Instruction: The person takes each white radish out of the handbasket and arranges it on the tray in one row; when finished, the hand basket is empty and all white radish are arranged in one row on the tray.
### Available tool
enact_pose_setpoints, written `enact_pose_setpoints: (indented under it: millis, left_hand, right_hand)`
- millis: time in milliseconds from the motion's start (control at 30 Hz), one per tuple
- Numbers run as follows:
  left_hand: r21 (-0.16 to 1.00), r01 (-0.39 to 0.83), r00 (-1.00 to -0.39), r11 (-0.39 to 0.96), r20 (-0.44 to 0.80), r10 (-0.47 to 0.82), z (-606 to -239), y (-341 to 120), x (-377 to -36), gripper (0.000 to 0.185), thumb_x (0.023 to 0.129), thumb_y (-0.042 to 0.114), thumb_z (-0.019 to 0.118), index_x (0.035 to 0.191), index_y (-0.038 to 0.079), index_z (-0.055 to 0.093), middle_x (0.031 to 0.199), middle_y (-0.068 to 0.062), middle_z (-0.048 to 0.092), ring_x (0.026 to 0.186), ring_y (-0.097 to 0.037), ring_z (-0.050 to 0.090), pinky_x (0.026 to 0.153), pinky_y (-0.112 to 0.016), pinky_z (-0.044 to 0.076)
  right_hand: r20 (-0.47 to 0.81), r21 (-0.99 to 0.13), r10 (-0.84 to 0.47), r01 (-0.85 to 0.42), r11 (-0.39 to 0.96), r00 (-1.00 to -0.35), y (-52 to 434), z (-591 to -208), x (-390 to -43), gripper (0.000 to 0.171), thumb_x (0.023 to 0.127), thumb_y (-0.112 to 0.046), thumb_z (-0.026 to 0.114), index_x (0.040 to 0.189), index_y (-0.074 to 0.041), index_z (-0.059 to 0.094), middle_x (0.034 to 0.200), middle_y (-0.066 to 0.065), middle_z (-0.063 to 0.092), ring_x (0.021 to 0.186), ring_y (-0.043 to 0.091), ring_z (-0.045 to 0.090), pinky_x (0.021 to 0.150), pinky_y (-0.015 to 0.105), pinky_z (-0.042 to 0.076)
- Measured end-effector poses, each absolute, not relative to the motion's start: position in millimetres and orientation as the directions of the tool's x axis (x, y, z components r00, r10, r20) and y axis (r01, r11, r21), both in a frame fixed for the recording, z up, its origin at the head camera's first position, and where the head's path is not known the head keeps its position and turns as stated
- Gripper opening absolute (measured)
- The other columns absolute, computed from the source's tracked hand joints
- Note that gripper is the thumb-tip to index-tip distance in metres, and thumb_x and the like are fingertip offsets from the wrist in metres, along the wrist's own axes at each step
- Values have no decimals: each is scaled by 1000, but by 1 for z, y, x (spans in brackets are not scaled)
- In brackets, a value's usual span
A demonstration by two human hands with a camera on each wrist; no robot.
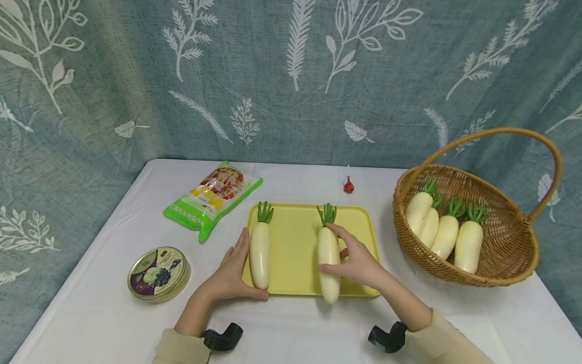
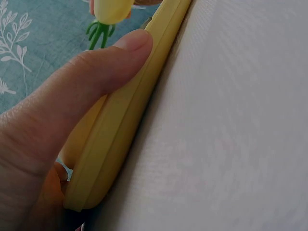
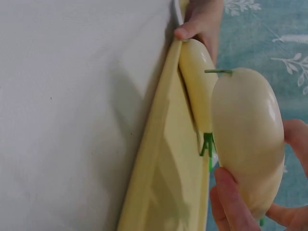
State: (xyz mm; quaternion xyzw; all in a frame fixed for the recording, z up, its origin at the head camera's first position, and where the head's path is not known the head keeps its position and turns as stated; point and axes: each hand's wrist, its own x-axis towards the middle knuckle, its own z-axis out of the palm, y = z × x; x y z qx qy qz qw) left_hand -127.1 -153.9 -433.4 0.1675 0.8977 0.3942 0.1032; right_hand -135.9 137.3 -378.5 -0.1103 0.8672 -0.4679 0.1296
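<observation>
My right hand [image 1: 356,260] grips a white radish [image 1: 329,253] with a green top, thumb on one side and fingers on the other. That radish is held over the right part of a yellow tray [image 1: 295,253], its lower end past the front rim. My left hand [image 1: 232,270] holds the tray by its front left corner, thumb at the front rim [image 2: 137,72] and fingers along the left side. A second white radish [image 1: 260,255] lies in the tray beside the left hand, green top pointing away; the right wrist view shows it resting near the tray wall [image 3: 149,139].
A wicker basket [image 1: 509,242] with a tall handle stands on the right, with several white radishes [image 1: 468,245] inside. To the left are a round tin [image 1: 156,275] and a green food bag [image 1: 213,197]. A small red ornament [image 1: 348,186] lies behind the tray, before a patterned curtain [image 1: 273,76].
</observation>
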Motion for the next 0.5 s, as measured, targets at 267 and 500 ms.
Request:
enact_pose_setpoints:
  millis: [267,500]
  left_hand:
    - [739,223,-921,635,-52,385,-434,-154,-128,142,52,47,86,143,-2,-11,150,-20,-9,138,-31,-3,109,-49,-1]
    - [737,218,-922,639,-60,383,-435,-154,-128,143,51,48,86,143,-2,-11,150,-20,-9,138,-30,-2,110,-49,-2]
  right_hand:
    - [-119,-828,-294,-68,557,-949,126,-388,-140,91,66,-18,82,142,-16,32,118,13,50,70,18,55,52,29,48]
    - [-100,-811,-311,-104,576,-945,117,-394,-145,90,68,-19,81,142,-12,31,127,14,45,70,18,53,57,27,47]
